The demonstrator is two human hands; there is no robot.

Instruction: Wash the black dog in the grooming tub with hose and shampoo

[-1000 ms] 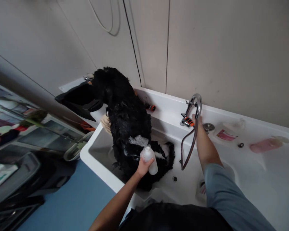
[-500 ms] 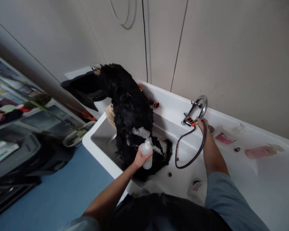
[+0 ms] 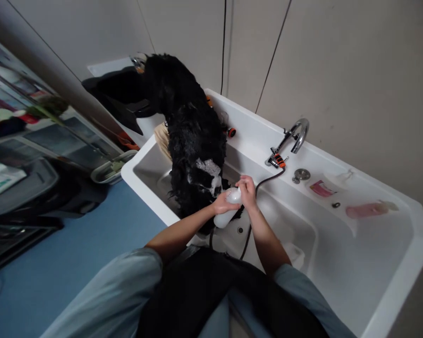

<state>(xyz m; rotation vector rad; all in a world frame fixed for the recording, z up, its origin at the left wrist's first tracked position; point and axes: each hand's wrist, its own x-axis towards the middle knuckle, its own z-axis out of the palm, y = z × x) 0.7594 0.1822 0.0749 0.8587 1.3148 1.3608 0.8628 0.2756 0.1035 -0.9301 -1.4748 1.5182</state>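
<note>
My left hand [image 3: 224, 203] is wrapped round a translucent white squeeze bottle [image 3: 224, 219], which is tilted with its top toward the upper right. At that top end the fingers of my right hand [image 3: 246, 188] are closed on the bottle; its cap is hidden by them. Just beyond the bottle a wet black dog [image 3: 193, 136] sits in the white tub [image 3: 146, 199], its back to me. White foam [image 3: 208, 166] clings to the fur low on its back. Close to my right wrist runs a dark hose [image 3: 266, 180].
A chrome faucet [image 3: 298, 134] with an orange-and-black hose connector [image 3: 279, 160] stands on the tub's far ledge. To its right lie a clear bottle with a pink label [image 3: 323, 188] and a pink bottle [image 3: 366, 210]. Shelves [image 3: 70, 136] and a black bin [image 3: 49, 192] are at the left.
My right hand has let go of the hose by the faucet and come left onto the bottle. The bottle has tilted in my left hand. The hose has dropped lower into the tub.
</note>
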